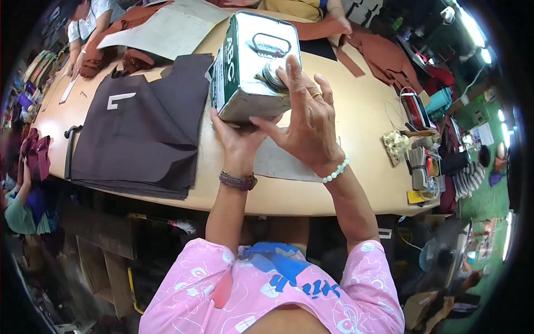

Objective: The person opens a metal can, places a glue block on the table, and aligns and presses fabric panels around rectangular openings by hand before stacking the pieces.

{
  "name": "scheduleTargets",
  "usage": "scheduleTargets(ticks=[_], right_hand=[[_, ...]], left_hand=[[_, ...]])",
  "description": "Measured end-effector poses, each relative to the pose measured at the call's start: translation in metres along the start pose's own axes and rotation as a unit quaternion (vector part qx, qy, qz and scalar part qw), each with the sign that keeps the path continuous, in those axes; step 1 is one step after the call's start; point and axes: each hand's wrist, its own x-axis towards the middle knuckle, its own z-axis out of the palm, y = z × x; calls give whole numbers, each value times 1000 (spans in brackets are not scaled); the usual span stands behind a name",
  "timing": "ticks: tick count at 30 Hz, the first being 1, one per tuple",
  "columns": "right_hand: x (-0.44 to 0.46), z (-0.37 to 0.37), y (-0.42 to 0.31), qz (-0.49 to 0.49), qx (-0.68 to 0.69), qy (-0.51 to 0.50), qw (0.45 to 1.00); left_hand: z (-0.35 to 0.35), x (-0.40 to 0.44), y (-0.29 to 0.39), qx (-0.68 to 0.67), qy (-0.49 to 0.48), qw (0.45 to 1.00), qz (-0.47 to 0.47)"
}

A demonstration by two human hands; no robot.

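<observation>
A rectangular metal can [253, 106] with a green and white label reading "ABC" is tipped so its top faces me. Its top carries a wire handle [271, 45] and a round cap [272, 75]. Supporting the can's near lower side is my left hand [240, 139], its fingers partly hidden under the can. My right hand [308, 119] is beside the cap with fingers stretched and apart, the index finger close against it; whether it touches is hard to tell. Below the hands, a pale flat piece [289, 161] lies on the table.
A stack of dark cut fabric [139, 128] with a white L-shaped piece [120, 100] lies left on the table [367, 183]. Brown fabric [384, 55] and a grey-white sheet [167, 30] lie at the back, near other people's hands. Bundled items [420, 167] sit at the right edge.
</observation>
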Motion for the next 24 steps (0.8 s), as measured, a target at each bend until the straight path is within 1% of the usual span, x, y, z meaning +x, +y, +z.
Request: scheduleTargets(ticks=[2,3,6,7,9,10,11,12,13,16,17,18,20,22,23,24], right_hand=[[5,15,5,-27,1,13,1000],[11,16,0,-12,24,8,1000],[19,32,-2,-50,1,15,999],[22,35,-5,-54,-21,9,998],[30,40,-6,-49,-16,-8,999],[33,42,-6,-46,-13,-18,999],[37,45,-7,-21,34,-10,999],[42,45,-6,-23,22,-21,999],[46,45,-5,-31,15,-27,999],[57,45,-1,-50,-11,-64,997],[59,44,0,-52,-25,-87,995],[61,43,1,-53,-38,-109,992],[63,43,0,-55,-16,-94,994],[61,44,0,-61,4,-68,996],[58,44,0,-40,11,-71,997],[55,47,2,-44,15,-57,997]], left_hand=[[6,0,6,-41,46,998,-4],[3,3,11,-42,57,997,-7],[-5,7,24,-81,-26,996,-33],[-7,9,27,-83,-10,996,-30],[-7,9,31,-84,23,996,-19],[-5,7,32,-97,46,994,-22],[-2,6,31,-111,68,991,-25],[1,5,30,-124,90,988,-28],[1,4,29,-93,51,994,-24],[4,-11,32,-65,47,992,-96],[-5,-17,32,-28,28,995,-92],[-12,-24,34,-18,40,994,-96],[-22,-39,42,6,66,992,-109],[-31,-52,55,118,38,991,-46],[-32,-57,60,173,21,985,-17],[-25,-62,61,250,6,966,59]])
